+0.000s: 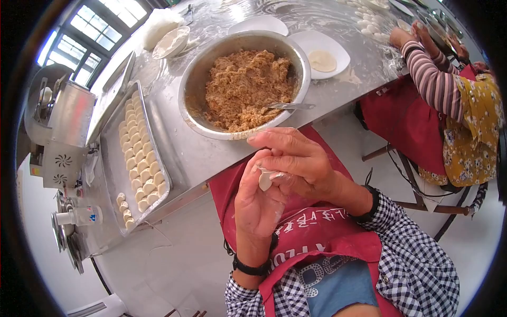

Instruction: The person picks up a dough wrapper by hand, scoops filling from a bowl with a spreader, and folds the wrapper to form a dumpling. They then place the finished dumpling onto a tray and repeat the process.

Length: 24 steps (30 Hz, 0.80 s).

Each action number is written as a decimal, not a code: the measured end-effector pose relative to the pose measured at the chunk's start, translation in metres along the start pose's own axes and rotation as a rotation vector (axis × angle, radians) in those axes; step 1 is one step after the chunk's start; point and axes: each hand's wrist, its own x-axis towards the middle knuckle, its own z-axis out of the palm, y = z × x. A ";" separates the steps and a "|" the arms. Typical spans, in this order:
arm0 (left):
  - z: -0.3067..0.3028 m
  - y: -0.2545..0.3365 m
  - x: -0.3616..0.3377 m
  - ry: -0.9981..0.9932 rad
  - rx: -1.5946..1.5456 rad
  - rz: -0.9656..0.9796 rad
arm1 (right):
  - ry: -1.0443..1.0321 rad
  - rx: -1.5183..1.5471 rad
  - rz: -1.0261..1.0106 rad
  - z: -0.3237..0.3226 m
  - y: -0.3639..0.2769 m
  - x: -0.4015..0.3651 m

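Between my hands is a small white dumpling [265, 180], mostly hidden by the fingers; only a pale edge of its dough shows. My left hand [260, 198] has its fingers closed around it from the left. My right hand [302, 161] comes over from the right, its thumb and fingers pressed on the dough. Just beyond them, a large steel bowl [185, 113] holds a brown minced filling [245, 87]. A metal spreader [293, 106] rests in the filling, its handle over the rim.
To the left, a metal tray [113, 158] carries rows of finished dumplings [138, 153]. A white plate [338, 55] with a round wrapper [321, 61] and a flour bowl [171, 42] sit behind. Another person's striped sleeve [435, 79] is at right, near small dough pieces [372, 24].
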 end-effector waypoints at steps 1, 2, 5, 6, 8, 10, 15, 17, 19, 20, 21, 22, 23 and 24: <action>0.002 0.000 -0.001 0.000 0.000 0.002 | 0.019 0.045 0.050 0.000 -0.001 0.000; 0.003 0.000 -0.002 0.012 0.053 0.013 | 0.018 0.046 0.050 0.002 -0.004 -0.001; 0.011 -0.001 -0.003 0.013 0.135 0.041 | 0.113 0.257 0.278 0.005 -0.009 -0.004; 0.012 -0.001 -0.003 0.000 0.165 0.056 | 0.069 0.273 0.242 0.003 -0.005 -0.007; 0.004 -0.001 -0.002 -0.044 0.133 0.047 | 0.024 0.290 0.207 -0.001 -0.003 -0.009; 0.002 -0.001 -0.002 -0.087 0.101 0.037 | -0.021 0.267 0.226 -0.002 -0.003 -0.009; 0.010 -0.001 -0.004 0.021 0.261 0.070 | -0.004 0.289 0.291 -0.004 -0.010 -0.001; 0.011 -0.002 -0.004 0.046 0.288 0.068 | 0.000 0.257 0.310 -0.004 -0.009 -0.003; 0.011 -0.003 -0.004 0.071 0.315 0.063 | -0.065 0.360 0.305 -0.005 -0.002 -0.010; 0.011 -0.003 -0.004 0.087 0.329 0.056 | -0.066 0.361 0.305 -0.006 -0.002 -0.010; 0.011 -0.004 -0.004 0.104 0.343 0.048 | -0.085 0.331 0.303 -0.007 -0.001 -0.010; 0.012 -0.003 -0.005 0.107 0.343 0.048 | -0.104 0.301 0.303 -0.008 -0.002 -0.009; 0.014 -0.003 -0.005 0.094 0.359 0.045 | -0.104 0.303 0.305 -0.009 -0.004 -0.007; 0.016 -0.002 -0.006 0.079 0.374 0.043 | -0.104 0.307 0.327 -0.009 -0.007 -0.003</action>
